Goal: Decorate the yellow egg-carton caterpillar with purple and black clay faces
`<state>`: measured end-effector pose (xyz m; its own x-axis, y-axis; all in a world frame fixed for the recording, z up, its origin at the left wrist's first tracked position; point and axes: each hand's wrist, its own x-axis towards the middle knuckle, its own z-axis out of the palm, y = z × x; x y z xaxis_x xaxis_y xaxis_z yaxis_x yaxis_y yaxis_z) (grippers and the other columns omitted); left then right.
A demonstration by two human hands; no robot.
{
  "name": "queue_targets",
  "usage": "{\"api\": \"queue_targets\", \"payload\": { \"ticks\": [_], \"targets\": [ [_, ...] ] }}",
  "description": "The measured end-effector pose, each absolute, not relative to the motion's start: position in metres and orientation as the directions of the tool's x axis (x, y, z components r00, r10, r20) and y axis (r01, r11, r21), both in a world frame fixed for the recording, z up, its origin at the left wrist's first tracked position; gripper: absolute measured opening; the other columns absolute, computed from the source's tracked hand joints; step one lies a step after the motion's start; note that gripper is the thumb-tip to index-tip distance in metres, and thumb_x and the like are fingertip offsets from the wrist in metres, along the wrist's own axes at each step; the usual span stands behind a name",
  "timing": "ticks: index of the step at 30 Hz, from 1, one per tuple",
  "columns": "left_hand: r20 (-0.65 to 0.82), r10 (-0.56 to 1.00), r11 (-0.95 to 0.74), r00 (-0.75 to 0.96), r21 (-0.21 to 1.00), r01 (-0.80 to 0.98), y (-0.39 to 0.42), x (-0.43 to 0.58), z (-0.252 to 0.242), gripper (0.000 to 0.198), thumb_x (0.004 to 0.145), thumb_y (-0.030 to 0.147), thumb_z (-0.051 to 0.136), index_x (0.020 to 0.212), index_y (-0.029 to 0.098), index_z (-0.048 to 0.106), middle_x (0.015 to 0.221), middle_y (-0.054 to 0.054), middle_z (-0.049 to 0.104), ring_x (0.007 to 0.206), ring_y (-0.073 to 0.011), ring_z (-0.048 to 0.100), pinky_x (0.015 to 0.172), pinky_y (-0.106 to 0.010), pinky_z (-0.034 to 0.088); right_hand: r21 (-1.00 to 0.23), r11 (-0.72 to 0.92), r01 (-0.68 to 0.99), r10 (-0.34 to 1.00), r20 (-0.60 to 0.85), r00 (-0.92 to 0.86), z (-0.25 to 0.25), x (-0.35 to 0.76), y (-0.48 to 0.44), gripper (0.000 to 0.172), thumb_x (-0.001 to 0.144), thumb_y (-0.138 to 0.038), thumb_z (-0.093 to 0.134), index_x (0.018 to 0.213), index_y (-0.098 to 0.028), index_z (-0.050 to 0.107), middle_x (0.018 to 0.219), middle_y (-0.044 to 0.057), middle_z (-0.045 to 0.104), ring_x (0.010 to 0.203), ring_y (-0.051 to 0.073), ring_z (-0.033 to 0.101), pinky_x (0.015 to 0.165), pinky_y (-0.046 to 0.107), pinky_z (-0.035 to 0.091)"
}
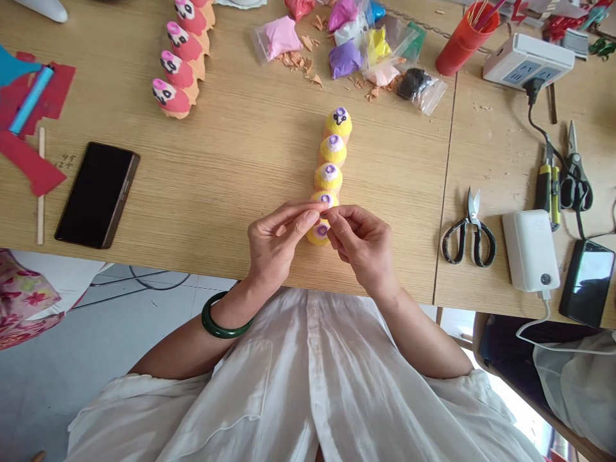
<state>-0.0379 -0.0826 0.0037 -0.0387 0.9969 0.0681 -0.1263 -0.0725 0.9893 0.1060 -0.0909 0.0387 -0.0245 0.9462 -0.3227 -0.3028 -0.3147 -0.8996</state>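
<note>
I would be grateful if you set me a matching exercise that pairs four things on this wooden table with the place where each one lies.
Things:
1. row of yellow rounded figures with purple tops
2. row of pink rounded figures with white faces
3. black smartphone
4. small black-handled scissors

Places:
A. just left of the white power bank
B. left part of the table, next to the red paper pieces
C. far side of the table, towards the left
D. middle of the table, its near end under the fingertips of the left hand and right hand

Pairs: 1-D, 2-C, 3-B, 4-A
</note>
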Motion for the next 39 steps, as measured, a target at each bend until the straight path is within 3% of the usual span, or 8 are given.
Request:
{"api": "queue_targets", "payload": {
  "ticks": [5, 9, 13, 18, 25, 32, 36, 39],
  "targets": [
    [0.017, 0.998, -0.025, -0.054, 0.989, -0.149, -0.0841, -0.0372, 0.0058, 0.018, 0.095, 0.045, 0.082, 0.101, 0.029, 0.087, 0.11, -0.002, 0.085, 0.107, -0.0217, 0.08, 0.093, -0.033, 0.067, -0.935, -0.253, -0.247, 0.964, -0.265, 0.014, 0.0389, 0.1067, -0.0931, 0.04, 0.09, -0.059, 0.08, 0.091, -0.019, 0.075, 0.062, -0.004, 0.054, 0.056, 0.008, 0.045, 0.047, 0.023, 0.031],
    [-0.021, 0.997, 0.008, -0.069, 0.984, -0.18, -0.0835, -0.036, 0.0082, 0.019, 0.094, 0.049, 0.082, 0.099, 0.031, 0.086, 0.109, 0.0, 0.085, 0.107, -0.0213, 0.08, 0.088, -0.031, 0.068, -0.882, -0.344, -0.321, 0.936, -0.349, -0.044, 0.0399, 0.1074, -0.0947, 0.033, 0.093, -0.051, 0.08, 0.092, -0.018, 0.076, 0.057, -0.008, 0.047, 0.048, 0.005, 0.032, 0.044, 0.023, 0.022],
    [0.009, 0.997, -0.026, -0.083, 0.977, -0.211, -0.0821, -0.0342, 0.0084, 0.017, 0.094, 0.048, 0.082, 0.099, 0.032, 0.086, 0.108, 0.002, 0.085, 0.108, -0.0197, 0.08, 0.096, -0.032, 0.068, -0.813, -0.427, -0.396, 0.904, -0.402, -0.149, 0.0435, 0.1066, -0.0963, 0.032, 0.091, -0.049, 0.08, 0.091, -0.017, 0.076, 0.057, -0.009, 0.045, 0.046, 0.004, 0.024, 0.042, 0.022, 0.016],
    [0.045, 0.996, -0.057, -0.078, 0.985, -0.161, -0.084, -0.0332, 0.0072, 0.016, 0.095, 0.045, 0.082, 0.101, 0.03, 0.087, 0.111, 0.0, 0.085, 0.11, -0.0202, 0.08, 0.096, -0.031, 0.068, -0.816, -0.413, -0.406, 0.908, -0.405, -0.109, 0.0454, 0.1041, -0.0954, 0.038, 0.086, -0.055, 0.085, 0.089, -0.018, 0.075, 0.057, -0.009, 0.045, 0.047, 0.004, 0.025, 0.041, 0.022, 0.017],
    [0.032, 0.998, -0.04, -0.057, 0.987, -0.153, -0.0864, -0.0335, 0.0065, 0.018, 0.096, 0.046, 0.081, 0.102, 0.031, 0.087, 0.112, -0.001, 0.085, 0.113, -0.0228, 0.08, 0.1, -0.035, 0.068, -0.884, -0.31, -0.351, 0.941, -0.337, 0.019, 0.0427, 0.1023, -0.0941, 0.041, 0.08, -0.057, 0.091, 0.088, -0.02, 0.073, 0.061, -0.005, 0.052, 0.054, 0.007, 0.041, 0.045, 0.022, 0.027],
    [0.029, 0.999, -0.036, -0.042, 0.98, -0.196, -0.0876, -0.0319, 0.0072, 0.015, 0.094, 0.044, 0.083, 0.102, 0.031, 0.088, 0.115, -0.001, 0.085, 0.109, -0.0212, 0.081, 0.085, -0.029, 0.069, -0.844, -0.351, -0.404, 0.926, -0.378, -0.015, 0.0416, 0.1008, -0.0906, 0.035, 0.084, -0.05, 0.089, 0.084, -0.021, 0.071, 0.055, -0.009, 0.043, 0.046, 0.005, 0.028, 0.041, 0.023, 0.022],
    [-0.014, 1.0, 0.008, -0.026, 0.976, -0.219, -0.0884, -0.0321, 0.007, 0.016, 0.095, 0.043, 0.082, 0.105, 0.032, 0.088, 0.114, 0.0, 0.085, 0.094, -0.019, 0.082, 0.077, -0.029, 0.069, -0.913, -0.283, -0.293, 0.947, -0.314, 0.065, 0.0395, 0.0996, -0.0922, 0.044, 0.081, -0.061, 0.087, 0.085, -0.022, 0.068, 0.061, -0.006, 0.05, 0.052, 0.007, 0.037, 0.046, 0.024, 0.031],
    [-0.074, 0.997, 0.067, -0.029, 0.978, -0.199, -0.0884, -0.032, 0.006, 0.022, 0.095, 0.048, 0.081, 0.106, 0.031, 0.088, 0.112, -0.002, 0.085, 0.084, -0.0177, 0.082, 0.078, -0.03, 0.069, -0.982, -0.154, -0.106, 0.979, -0.166, 0.118, 0.0369, 0.1005, -0.0959, 0.034, 0.09, -0.055, 0.081, 0.09, -0.022, 0.07, 0.068, -0.003, 0.059, 0.059, 0.01, 0.045, 0.054, 0.026, 0.038]
  ]
}}
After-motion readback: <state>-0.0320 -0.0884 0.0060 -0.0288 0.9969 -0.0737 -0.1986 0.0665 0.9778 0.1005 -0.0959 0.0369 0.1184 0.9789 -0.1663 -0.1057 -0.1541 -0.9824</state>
